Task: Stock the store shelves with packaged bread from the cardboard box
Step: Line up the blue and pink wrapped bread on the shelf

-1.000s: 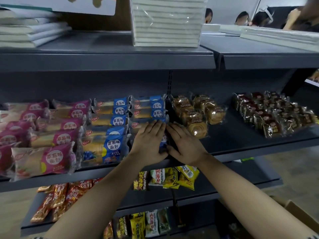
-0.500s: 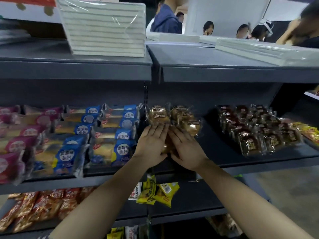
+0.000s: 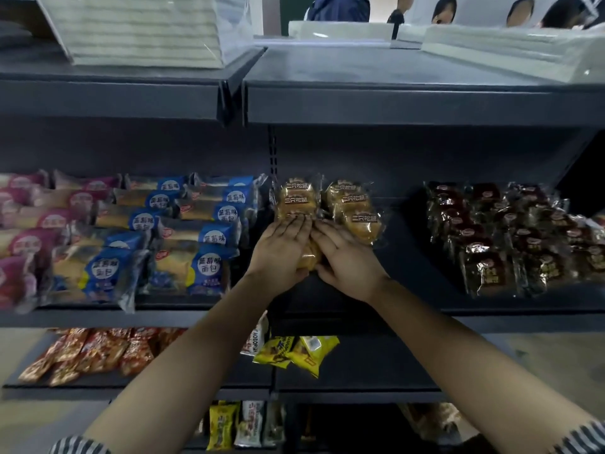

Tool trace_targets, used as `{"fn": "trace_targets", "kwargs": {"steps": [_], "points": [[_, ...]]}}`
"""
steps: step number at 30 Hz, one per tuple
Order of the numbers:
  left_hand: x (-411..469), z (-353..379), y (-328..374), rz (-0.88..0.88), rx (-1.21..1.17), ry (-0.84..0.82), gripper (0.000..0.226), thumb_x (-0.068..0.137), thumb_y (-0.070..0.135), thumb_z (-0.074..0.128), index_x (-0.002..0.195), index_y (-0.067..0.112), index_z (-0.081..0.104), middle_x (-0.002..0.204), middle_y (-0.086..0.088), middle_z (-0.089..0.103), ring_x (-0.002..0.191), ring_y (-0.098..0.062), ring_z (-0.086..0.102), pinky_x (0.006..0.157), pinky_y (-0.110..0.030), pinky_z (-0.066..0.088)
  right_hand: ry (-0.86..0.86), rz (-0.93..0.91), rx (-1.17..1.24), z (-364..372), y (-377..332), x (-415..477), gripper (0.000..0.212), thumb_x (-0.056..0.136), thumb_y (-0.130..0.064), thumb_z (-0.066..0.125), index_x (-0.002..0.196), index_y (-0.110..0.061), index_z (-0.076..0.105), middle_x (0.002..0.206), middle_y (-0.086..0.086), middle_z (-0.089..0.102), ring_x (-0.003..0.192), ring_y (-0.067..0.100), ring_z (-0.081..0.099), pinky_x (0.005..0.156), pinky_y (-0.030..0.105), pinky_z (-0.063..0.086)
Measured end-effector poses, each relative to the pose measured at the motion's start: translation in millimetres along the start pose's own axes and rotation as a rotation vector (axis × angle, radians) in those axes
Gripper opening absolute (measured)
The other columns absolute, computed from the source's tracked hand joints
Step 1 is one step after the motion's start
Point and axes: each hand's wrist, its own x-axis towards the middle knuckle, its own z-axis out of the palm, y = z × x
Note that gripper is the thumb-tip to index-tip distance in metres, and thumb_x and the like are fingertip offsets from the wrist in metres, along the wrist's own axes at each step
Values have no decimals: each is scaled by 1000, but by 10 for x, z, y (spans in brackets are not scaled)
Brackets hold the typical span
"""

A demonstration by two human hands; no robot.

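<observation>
**Change noted.** A second ago both grips lay on the front blue packet. They now lie on the golden bread packets [image 3: 355,204], one stack further right, and the view has swung right with them.

**Grips.** The left grip [image 3: 281,247] has its fingers straight and pressed together. They lie flat over the front of the left golden column, with the thumb underneath. The right grip [image 3: 347,257] is likewise flat, and its fingertips meet those of the left. One front packet [image 3: 309,258] shows between the two palms, pressed from both sides. It sits at the front of the left golden column on the middle shelf [image 3: 412,276].

**Middle shelf, placed against the golden bread packets.**
- Far left are pink packets [image 3: 49,221], cut by the frame edge, so they cannot be counted.
- Just left are blue packets [image 3: 209,263] in two columns of five, ten in all.
- The golden bread packets stand in two columns. Five faces show, and the front packet makes six.
- Well to the right, across bare shelf, are dark red-brown packets [image 3: 484,270]. They overlap too much to count.

**Above them.** The top shelf [image 3: 393,70] carries one film-wrapped white stack [image 3: 144,27] to the upper left. Flat white stacks [image 3: 507,50] lie to the upper right.

**Below them.** The lower shelf [image 3: 360,375] holds orange-red packets [image 3: 98,352] to the lower left. At least two yellow packets [image 3: 294,353] lie directly beneath.
</observation>
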Motion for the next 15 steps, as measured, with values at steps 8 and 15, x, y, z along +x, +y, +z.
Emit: {"fn": "trace_targets", "kwargs": {"steps": [8,15], "points": [[152,-65,103,2,-1,67,99,83,73,48,155,11,20,159,-7,26,146,-22,24,120,-36,5,162,75,100,-141,353,-36,57,93,-37,41,144,-11,40,148,10,40,135,26,37,110,41,35],[585,-42,495,95,53,77,83,93,58,43,156,10,14,163,-9,18,149,-24,17,122,-38,7,324,575,408,-247,964,35,48,100,-29,38,141,-4,42,144,17,42,135,28,37,112,29,26]]}}
